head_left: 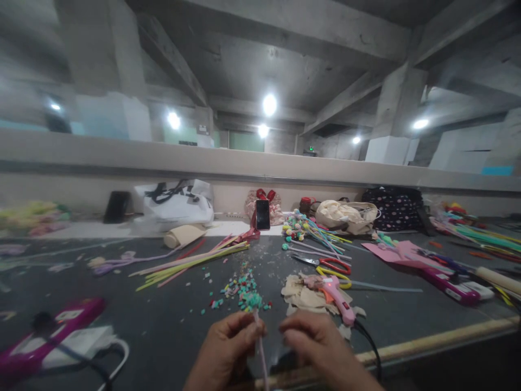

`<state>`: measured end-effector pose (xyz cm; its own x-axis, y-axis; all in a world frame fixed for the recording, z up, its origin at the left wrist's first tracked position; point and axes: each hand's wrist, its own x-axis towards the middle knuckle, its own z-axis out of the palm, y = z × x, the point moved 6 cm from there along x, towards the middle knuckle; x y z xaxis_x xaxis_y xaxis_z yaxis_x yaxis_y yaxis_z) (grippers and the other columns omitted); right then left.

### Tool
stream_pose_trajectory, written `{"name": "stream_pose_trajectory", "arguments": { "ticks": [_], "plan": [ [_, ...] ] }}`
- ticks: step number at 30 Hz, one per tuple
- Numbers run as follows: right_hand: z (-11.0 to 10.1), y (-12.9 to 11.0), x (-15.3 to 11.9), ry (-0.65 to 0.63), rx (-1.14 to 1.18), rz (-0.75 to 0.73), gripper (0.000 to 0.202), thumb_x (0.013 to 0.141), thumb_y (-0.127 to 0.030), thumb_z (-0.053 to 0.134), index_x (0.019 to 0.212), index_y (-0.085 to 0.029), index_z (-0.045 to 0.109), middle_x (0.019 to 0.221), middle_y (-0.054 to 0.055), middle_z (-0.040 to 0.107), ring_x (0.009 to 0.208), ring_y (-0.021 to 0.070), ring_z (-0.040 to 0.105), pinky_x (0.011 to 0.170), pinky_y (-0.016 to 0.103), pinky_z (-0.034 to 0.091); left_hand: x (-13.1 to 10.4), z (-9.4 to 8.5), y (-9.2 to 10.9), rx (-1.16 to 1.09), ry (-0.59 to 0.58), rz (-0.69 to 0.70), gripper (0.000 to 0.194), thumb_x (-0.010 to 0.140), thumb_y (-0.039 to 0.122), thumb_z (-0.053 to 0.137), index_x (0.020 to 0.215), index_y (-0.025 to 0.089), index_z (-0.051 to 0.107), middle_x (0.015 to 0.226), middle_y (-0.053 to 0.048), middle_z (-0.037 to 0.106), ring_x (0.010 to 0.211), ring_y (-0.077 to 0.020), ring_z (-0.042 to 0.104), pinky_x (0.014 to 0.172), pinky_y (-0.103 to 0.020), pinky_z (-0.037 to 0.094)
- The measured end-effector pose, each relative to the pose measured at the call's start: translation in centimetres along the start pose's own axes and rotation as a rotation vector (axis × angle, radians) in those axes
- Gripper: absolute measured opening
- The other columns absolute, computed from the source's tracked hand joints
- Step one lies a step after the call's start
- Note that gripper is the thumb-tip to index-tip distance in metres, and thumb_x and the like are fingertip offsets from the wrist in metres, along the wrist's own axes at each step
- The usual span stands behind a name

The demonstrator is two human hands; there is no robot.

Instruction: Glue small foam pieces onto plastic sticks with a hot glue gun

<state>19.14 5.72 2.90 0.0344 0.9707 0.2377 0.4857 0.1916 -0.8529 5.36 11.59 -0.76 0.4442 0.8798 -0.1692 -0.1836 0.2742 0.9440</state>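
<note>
Near the front edge of the table my left hand (232,347) is closed in a pinch on a thin pale lilac stem (262,358), which stands nearly upright between thumb and fingers. A short tip of the stem shows above the fingers. My right hand (315,345) hovers just to the right of it, apart from the stem, fingers bent toward it and blurred; whether it pinches something small I cannot make out. Just beyond my hands lies a scatter of small teal, red, yellow and white bits (248,293). A pink glue gun (340,298) rests on crumpled beige scraps (299,293).
Red-handled scissors (334,264) and a yellow-handled pair (337,277) lie beyond the glue gun. Yellow and pink stems (195,263) lie left of centre. A phone (262,214) leans at the back. Magenta power strips (448,285) and cables flank both sides.
</note>
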Motion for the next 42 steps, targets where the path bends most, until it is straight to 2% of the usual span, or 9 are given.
{"name": "stream_pose_trajectory", "arguments": {
  "ticks": [4,7,12,17,27,34,37,40,42],
  "plan": [
    [-8.8,3.3,0.1,0.261,-0.676,0.149,0.030,0.078,-0.039,0.037,0.074,-0.020,0.060,0.064,0.000,0.062,0.060,0.0144,0.055,0.055,0.021,0.036,-0.1,-0.1,0.7,0.032,0.028,-0.009,0.031,0.047,0.041,0.068,0.055,0.015,0.054,0.045,0.003,0.056,0.030,-0.0019,0.033,0.031,-0.014,0.017],
    [-12.0,6.2,0.6,0.279,-0.792,0.236,0.031,0.074,-0.042,0.040,0.077,-0.020,0.061,0.071,0.005,0.065,0.066,0.0195,0.057,0.053,0.024,0.034,0.1,0.3,0.5,0.040,-0.003,0.001,0.032,0.049,0.042,0.066,0.054,0.015,0.051,0.042,0.004,0.054,0.028,-0.0016,0.031,0.030,-0.014,0.015],
    [-11.6,8.2,1.6,0.200,-0.819,0.281,0.037,0.070,-0.051,0.042,0.062,-0.020,0.061,0.057,0.003,0.063,0.052,0.0165,0.055,0.042,0.022,0.023,0.6,1.0,-0.3,0.030,-0.050,0.004,0.033,0.052,0.043,0.064,0.053,0.015,0.048,0.039,0.005,0.050,0.027,-0.0005,0.029,0.030,-0.013,0.014],
    [-11.6,8.2,2.0,0.171,-0.819,0.292,0.027,0.065,-0.042,0.050,0.053,-0.019,0.058,0.050,0.000,0.060,0.046,0.0129,0.050,0.041,0.021,0.017,0.6,1.0,-0.5,0.013,-0.064,-0.011,0.033,0.052,0.043,0.065,0.053,0.016,0.045,0.040,0.005,0.052,0.026,0.0002,0.026,0.030,-0.014,0.012],
    [-14.4,5.4,1.8,0.323,-0.787,0.258,0.032,0.073,-0.044,0.036,0.061,-0.020,0.053,0.054,-0.001,0.059,0.054,0.0144,0.054,0.046,0.020,0.028,0.5,1.0,-0.1,0.021,-0.056,0.020,0.030,0.053,0.042,0.064,0.053,0.016,0.048,0.038,0.006,0.048,0.027,-0.0010,0.027,0.031,-0.015,0.012],
    [-14.2,4.6,1.9,0.368,-0.728,0.224,0.032,0.075,-0.043,0.033,0.070,-0.020,0.055,0.054,-0.002,0.059,0.054,0.0148,0.055,0.046,0.020,0.032,0.9,1.2,-0.6,0.033,-0.139,0.044,0.032,0.049,0.042,0.067,0.049,0.015,0.051,0.037,0.006,0.048,0.030,-0.0020,0.028,0.033,-0.016,0.016],
    [-14.1,4.2,1.8,0.370,-0.719,0.199,0.032,0.074,-0.045,0.037,0.068,-0.019,0.055,0.058,-0.001,0.060,0.056,0.0152,0.056,0.047,0.020,0.034,0.3,2.8,-0.2,0.079,-0.277,0.063,0.030,0.043,0.040,0.070,0.048,0.013,0.059,0.042,0.003,0.054,0.034,-0.0026,0.032,0.036,-0.016,0.021],
    [-14.4,3.6,1.1,0.385,-0.730,0.186,0.032,0.072,-0.046,0.039,0.070,-0.020,0.056,0.058,-0.001,0.061,0.055,0.0159,0.056,0.047,0.021,0.033,-0.3,5.6,0.0,0.020,-0.374,-0.020,0.029,0.049,0.034,0.069,0.069,0.014,0.066,0.059,-0.002,0.062,0.044,-0.0067,0.047,0.044,-0.018,0.034],
    [-14.7,3.5,0.6,0.397,-0.743,0.184,0.031,0.072,-0.047,0.040,0.071,-0.021,0.057,0.060,0.000,0.063,0.055,0.0165,0.057,0.047,0.021,0.033,-0.2,8.2,0.6,-0.164,-0.424,-0.017,0.032,0.051,0.029,0.069,0.078,0.013,0.065,0.085,-0.010,0.065,0.078,-0.0187,0.057,0.061,-0.023,0.043]
  ]
}}
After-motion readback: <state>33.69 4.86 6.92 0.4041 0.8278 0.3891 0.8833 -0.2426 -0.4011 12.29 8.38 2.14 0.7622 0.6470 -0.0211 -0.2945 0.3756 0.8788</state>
